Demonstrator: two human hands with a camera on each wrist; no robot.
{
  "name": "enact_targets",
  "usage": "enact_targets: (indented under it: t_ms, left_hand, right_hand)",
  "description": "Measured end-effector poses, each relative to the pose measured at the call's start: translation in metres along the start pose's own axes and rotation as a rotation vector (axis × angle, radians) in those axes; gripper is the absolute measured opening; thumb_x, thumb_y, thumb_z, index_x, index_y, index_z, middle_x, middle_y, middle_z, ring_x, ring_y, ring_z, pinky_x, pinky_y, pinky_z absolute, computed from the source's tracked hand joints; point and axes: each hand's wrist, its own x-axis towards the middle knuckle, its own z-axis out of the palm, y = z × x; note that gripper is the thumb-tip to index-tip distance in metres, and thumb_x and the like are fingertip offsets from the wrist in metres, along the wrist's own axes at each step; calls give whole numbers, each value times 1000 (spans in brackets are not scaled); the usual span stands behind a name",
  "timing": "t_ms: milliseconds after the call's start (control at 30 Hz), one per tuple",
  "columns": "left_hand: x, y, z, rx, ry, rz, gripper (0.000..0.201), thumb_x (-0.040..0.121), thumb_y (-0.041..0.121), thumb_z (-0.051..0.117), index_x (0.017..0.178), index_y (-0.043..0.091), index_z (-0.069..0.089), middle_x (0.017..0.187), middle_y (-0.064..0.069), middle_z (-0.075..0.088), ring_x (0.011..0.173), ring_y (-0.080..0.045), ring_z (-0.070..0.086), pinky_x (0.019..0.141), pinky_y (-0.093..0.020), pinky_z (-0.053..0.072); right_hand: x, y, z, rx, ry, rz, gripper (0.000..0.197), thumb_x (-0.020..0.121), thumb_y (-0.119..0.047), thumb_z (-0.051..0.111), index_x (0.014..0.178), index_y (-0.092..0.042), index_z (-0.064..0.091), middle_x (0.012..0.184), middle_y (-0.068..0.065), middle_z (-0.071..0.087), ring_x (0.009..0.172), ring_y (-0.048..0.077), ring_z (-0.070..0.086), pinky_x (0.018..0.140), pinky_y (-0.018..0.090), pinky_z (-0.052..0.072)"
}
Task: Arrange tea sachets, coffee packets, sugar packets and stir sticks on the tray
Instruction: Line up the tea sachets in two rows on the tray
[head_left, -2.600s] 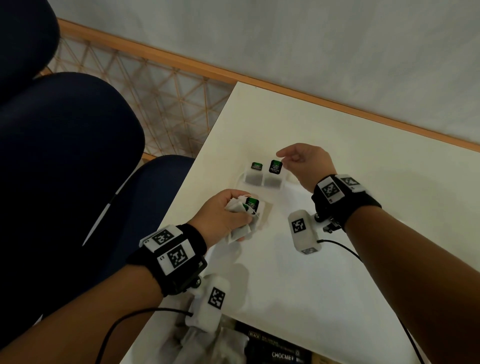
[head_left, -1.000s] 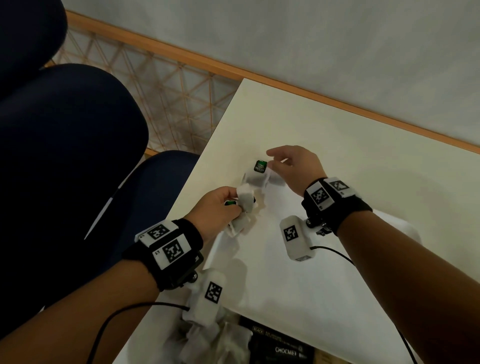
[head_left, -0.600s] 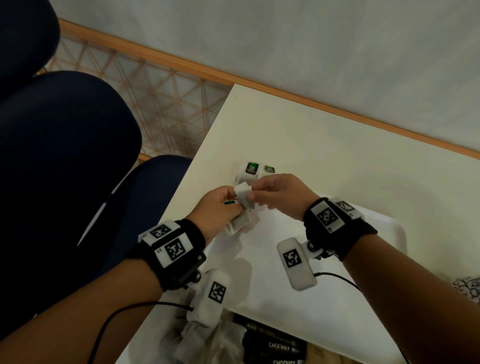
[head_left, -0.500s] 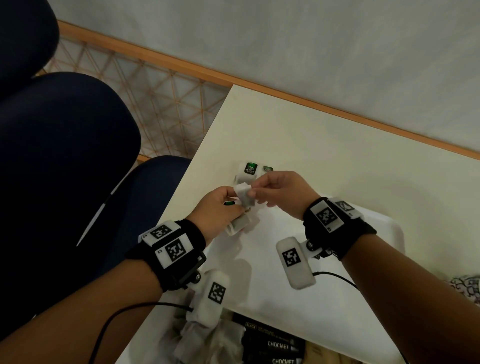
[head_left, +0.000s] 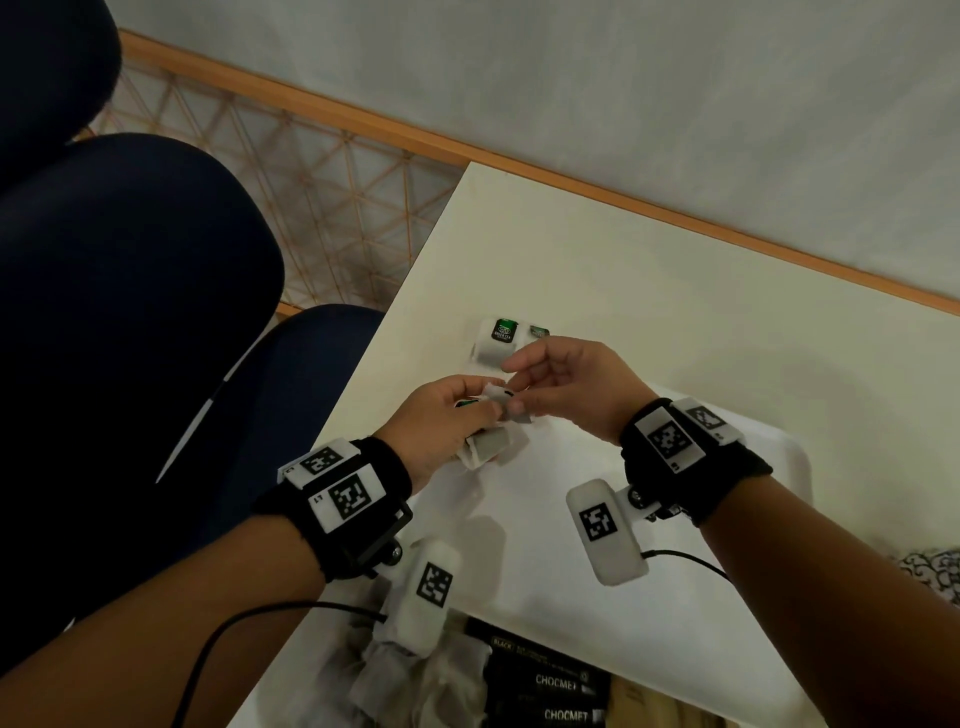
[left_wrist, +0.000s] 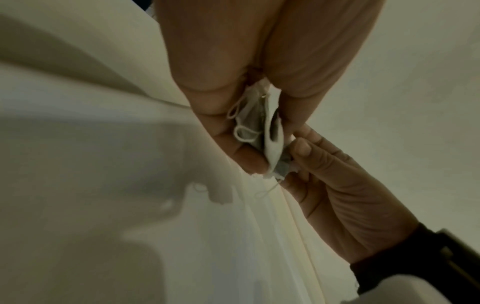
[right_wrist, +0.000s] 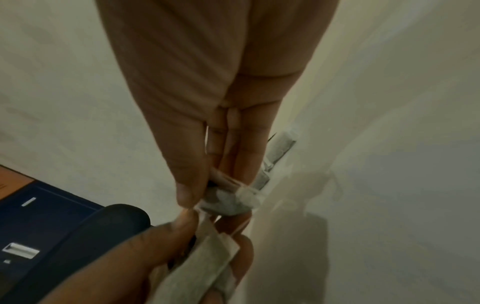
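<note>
My left hand (head_left: 480, 413) grips a small bunch of tea sachets (head_left: 491, 444) over the near-left part of the white tray (head_left: 779, 457). My right hand (head_left: 519, 397) meets it from the right, with thumb and fingers pinching one tea sachet (head_left: 511, 410) at the top of the bunch. In the left wrist view the bunch (left_wrist: 255, 131) sits between my left fingers, strings looping out. The pinched sachet (right_wrist: 226, 200) shows in the right wrist view too. Two laid sachets with green tags (head_left: 503, 332) lie at the tray's far-left corner.
Black CHOCMET packets (head_left: 553, 686) and a heap of loose tea bags (head_left: 395, 675) lie near the front edge. The cream table (head_left: 623, 270) runs back to a wooden-trimmed wall. A dark blue chair (head_left: 130, 312) stands at the left.
My right hand left the laid sachets at the tray's far corner, came back to the bunch in my left hand and pinched one sachet. The left hand stayed put.
</note>
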Motion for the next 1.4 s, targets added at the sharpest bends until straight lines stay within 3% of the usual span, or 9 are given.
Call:
enact_targets:
  t_ms: [167,367,500,633,800,1000,1100,1233,1400]
  left_hand:
    - [2,3,-1,-55,9,10,17,86,8,66,103,10,65,85,-7,69,72,-17,63,59,-29,55]
    - [0,5,3,-75,15,-13,9,87,19,66,95,15,67,85,-7,67,74,-19,63,63,-31,53]
    - [0,4,2,-65,13,-10,17,86,10,67,103,15,65,87,-5,69,76,-18,66,62,-31,55]
    - [-1,4,1,-61,16,-15,20,88,3,62,105,15,64,87,-5,66,73,-18,64,55,-28,56]
    - [-6,3,2,-115,-9,-10,19,89,5,61,108,8,63,82,-3,70,65,-13,67,49,-25,53]
    - [-8,3,1,-84,23,-32,19,88,0,61,101,14,62,91,-8,64,72,-15,63,48,-24,52]
    - [-5,2,-3,-70,50,-45,21,87,-1,61,102,15,60,98,-11,63,79,-18,61,53,-26,56]
    - [-1,0,-9,-50,48,-50,34,87,-12,46,102,15,60,99,-8,61,84,-19,58,73,-32,55]
    - [4,-4,-16,25,77,-49,47,81,-17,40,102,20,61,105,-7,63,104,-27,60,90,-37,50]
  right_hand:
    - [-4,2,-2,35,-73,-27,33,72,11,73,95,-12,68,85,13,67,79,21,62,81,34,54]
    - [-5,1,-1,46,-68,-37,32,71,10,74,97,-7,68,84,14,66,72,19,59,68,26,51]
    - [-5,-1,-1,-5,-17,-52,26,75,5,73,90,-15,70,74,4,69,64,9,60,57,19,47]
    - [-6,2,-4,-84,32,-47,22,80,0,71,91,-19,71,75,1,71,69,9,63,62,21,51]
    - [-11,1,-1,-339,-10,-96,30,68,-21,84,95,-29,73,83,-11,70,80,2,63,76,12,50]
    - [-5,7,-2,-112,84,-58,26,84,-1,66,91,-25,72,79,0,70,73,11,61,68,23,53]
    - [4,9,-13,-137,220,-32,29,85,-1,62,92,-28,71,83,0,69,74,14,61,67,27,54]
    - [15,15,-25,-427,153,8,32,88,-4,55,103,-27,72,98,4,71,83,26,64,81,34,56]
    - [26,12,-31,-486,143,13,33,88,-2,54,101,-28,71,100,7,70,81,17,58,84,34,54]
